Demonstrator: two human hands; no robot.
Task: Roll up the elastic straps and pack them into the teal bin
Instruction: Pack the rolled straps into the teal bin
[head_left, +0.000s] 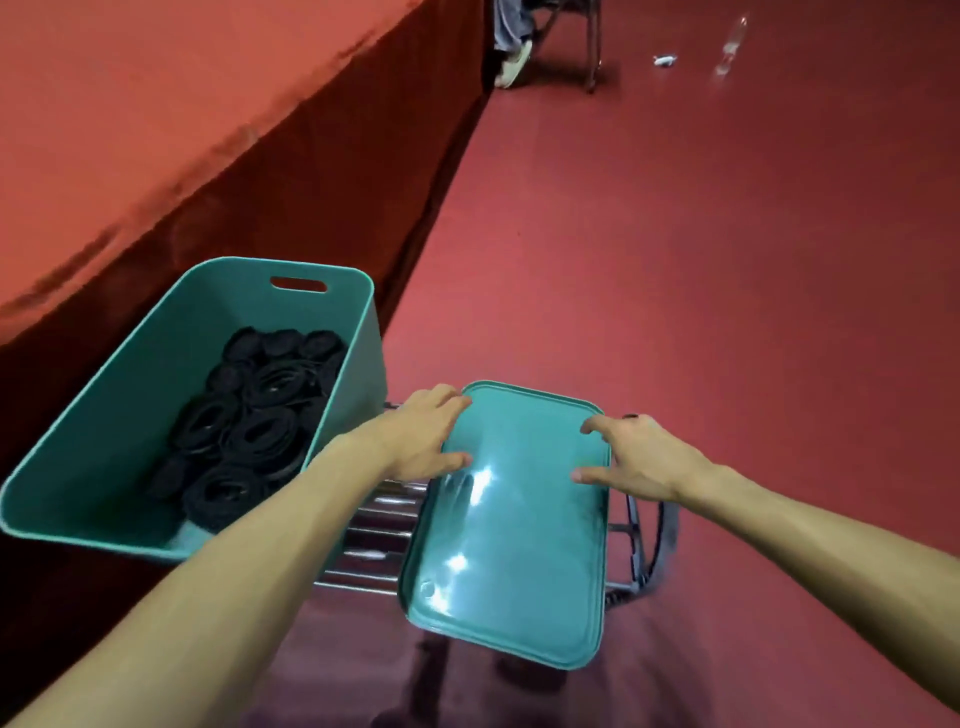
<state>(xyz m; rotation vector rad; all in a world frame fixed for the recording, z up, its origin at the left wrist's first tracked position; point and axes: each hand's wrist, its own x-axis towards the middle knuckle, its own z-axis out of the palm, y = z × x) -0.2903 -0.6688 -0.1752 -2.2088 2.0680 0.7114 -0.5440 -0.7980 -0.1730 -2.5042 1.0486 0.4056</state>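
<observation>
Left hand (421, 441) and right hand (639, 457), fingers spread, at opposite edges of the lid (509, 545); rolled straps (249, 431) lie in the bin (130, 374).

— Is any wording showing on the teal bin (104, 415) at the left of the frame, or on the teal lid (509, 519) at centre?

— Nothing is reading clearly. A small round moulded mark (427, 590) is sitting near the lid's lower left corner, too blurred to make out.

Red-draped table (156, 104) at left, chrome rack (382, 525), clear bottle (731, 47) on red floor (675, 234)
</observation>
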